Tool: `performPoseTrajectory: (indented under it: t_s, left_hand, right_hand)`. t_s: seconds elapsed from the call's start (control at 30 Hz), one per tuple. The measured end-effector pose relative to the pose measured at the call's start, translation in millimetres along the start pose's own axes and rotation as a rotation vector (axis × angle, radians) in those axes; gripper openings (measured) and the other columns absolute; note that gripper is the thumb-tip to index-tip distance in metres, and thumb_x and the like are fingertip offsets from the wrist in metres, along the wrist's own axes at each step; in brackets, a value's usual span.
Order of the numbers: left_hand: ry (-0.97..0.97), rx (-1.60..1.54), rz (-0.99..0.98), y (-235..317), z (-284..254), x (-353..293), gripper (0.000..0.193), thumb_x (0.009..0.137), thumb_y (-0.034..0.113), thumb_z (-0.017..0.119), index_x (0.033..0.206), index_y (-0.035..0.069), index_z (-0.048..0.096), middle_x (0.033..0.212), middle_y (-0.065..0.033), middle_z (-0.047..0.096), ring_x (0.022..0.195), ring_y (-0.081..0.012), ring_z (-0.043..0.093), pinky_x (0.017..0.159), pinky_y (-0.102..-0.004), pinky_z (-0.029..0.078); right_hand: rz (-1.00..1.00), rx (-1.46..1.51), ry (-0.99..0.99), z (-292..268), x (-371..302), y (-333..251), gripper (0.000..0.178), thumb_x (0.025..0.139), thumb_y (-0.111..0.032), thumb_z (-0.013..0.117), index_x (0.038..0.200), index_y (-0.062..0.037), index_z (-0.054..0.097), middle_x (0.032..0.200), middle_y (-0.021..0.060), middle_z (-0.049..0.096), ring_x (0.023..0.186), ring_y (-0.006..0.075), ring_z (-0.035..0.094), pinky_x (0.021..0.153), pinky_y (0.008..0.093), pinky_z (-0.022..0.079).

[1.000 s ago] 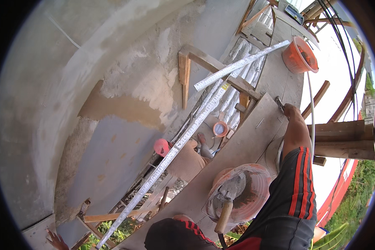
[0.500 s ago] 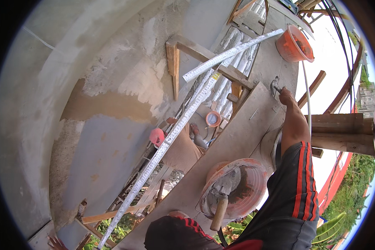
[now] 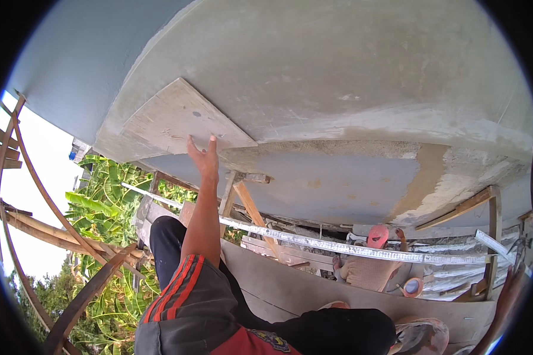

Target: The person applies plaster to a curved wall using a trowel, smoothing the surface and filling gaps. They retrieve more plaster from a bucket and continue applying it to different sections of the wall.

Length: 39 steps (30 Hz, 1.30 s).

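My left hand (image 3: 204, 155) reaches up with its fingers spread against the lower part of a flat, pale board (image 3: 180, 118). The board lies against the curved plaster surface (image 3: 349, 65), its corner extending to the right of the hand. At the far right rim, my right arm comes up and my right hand (image 3: 520, 269) is closed round a hammer-like tool (image 3: 520, 244), small and distorted there. A mortar-smeared orange bucket (image 3: 435, 334) stands by my knee at the lower right, partly cut off.
A long silvery bar (image 3: 337, 244) crosses beyond the plank platform (image 3: 266, 278). Below it crouches a person in a pink cap (image 3: 378, 236), near a small orange bucket (image 3: 413, 287). Wooden braces (image 3: 254, 210) rise toward the wall. Curved timbers (image 3: 83, 296) and banana plants (image 3: 109, 207) are at left.
My view has swung left, away from the planks and orange buckets. My left hand, earlier at the lower left rim, is now up against the board. The right hand now shows at the right rim.
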<state>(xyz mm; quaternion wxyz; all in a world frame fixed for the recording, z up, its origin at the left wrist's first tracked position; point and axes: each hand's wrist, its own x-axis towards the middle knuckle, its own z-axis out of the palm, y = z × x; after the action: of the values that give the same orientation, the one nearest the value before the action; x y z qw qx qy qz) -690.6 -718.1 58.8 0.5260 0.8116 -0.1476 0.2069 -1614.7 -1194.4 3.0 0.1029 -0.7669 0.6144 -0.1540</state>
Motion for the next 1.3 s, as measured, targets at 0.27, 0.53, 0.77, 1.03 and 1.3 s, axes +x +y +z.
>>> performPoseTrajectory:
  t_s: [0.27, 0.53, 0.77, 1.03, 1.3]
  left_hand:
    - [0.01, -0.086, 0.145, -7.3, -6.2, 2.2, 0.111, 0.093, 0.034, 0.086, 0.174, 0.009, 0.014, 0.178, -0.0278, 0.004, 0.166, -0.0437, 0.012, 0.13, -0.0563, 0.027]
    - [-0.069, -0.071, 0.16, -8.6, -0.2, -2.0, 0.144, 0.07, 0.041, 0.101, 0.175, 0.012, 0.007, 0.177, -0.0338, -0.007, 0.165, -0.0525, 0.001, 0.132, -0.0603, 0.019]
    - [-0.146, -0.179, 0.14, -10.3, 1.9, 1.1, 0.141, 0.071, 0.035, 0.101, 0.176, 0.015, 0.009, 0.175, -0.0368, -0.008, 0.163, -0.0574, -0.003, 0.131, -0.0625, 0.02]
    - [-0.153, -0.296, 0.103, -18.1, 4.1, 2.5, 0.132, 0.071, 0.03, 0.1, 0.174, 0.017, 0.018, 0.174, -0.04, -0.005, 0.161, -0.0624, 0.0, 0.128, -0.0664, 0.026]
    - [-0.099, -0.273, 0.121, -19.3, 12.8, 0.4, 0.136, 0.07, 0.033, 0.1, 0.175, 0.019, 0.014, 0.174, -0.0397, -0.005, 0.161, -0.0626, 0.001, 0.127, -0.0678, 0.024]
  right_hand:
    - [-0.259, 1.001, -0.54, 17.3, -142.6, -501.8, 0.015, 0.113, -0.02, 0.058, 0.121, -0.0078, 0.054, 0.08, -0.001, 0.052, 0.066, 0.0072, 0.05, 0.06, 0.0244, 0.043]
    - [0.247, 1.256, -1.12, 88.6, -232.4, -796.3, 0.026, 0.112, -0.03, 0.062, 0.111, -0.0129, 0.044, 0.084, -0.0011, 0.047, 0.065, 0.0087, 0.045, 0.059, 0.0289, 0.042]
    - [0.379, 1.504, -0.724, 134.8, -268.9, -880.3, 0.023, 0.116, -0.031, 0.055, 0.115, -0.0099, 0.045, 0.082, 0.0003, 0.047, 0.068, 0.0111, 0.045, 0.062, 0.031, 0.041]
    - [0.415, 1.754, -0.534, 162.6, -288.2, -922.0, 0.022, 0.12, -0.029, 0.042, 0.108, -0.01, 0.045, 0.084, 0.0019, 0.042, 0.069, 0.0138, 0.043, 0.064, 0.0355, 0.045]
    - [0.432, 1.671, -0.626, 156.5, -290.8, -925.0, 0.023, 0.118, -0.033, 0.047, 0.109, -0.0118, 0.045, 0.082, 0.0019, 0.045, 0.066, 0.0138, 0.044, 0.062, 0.033, 0.043]
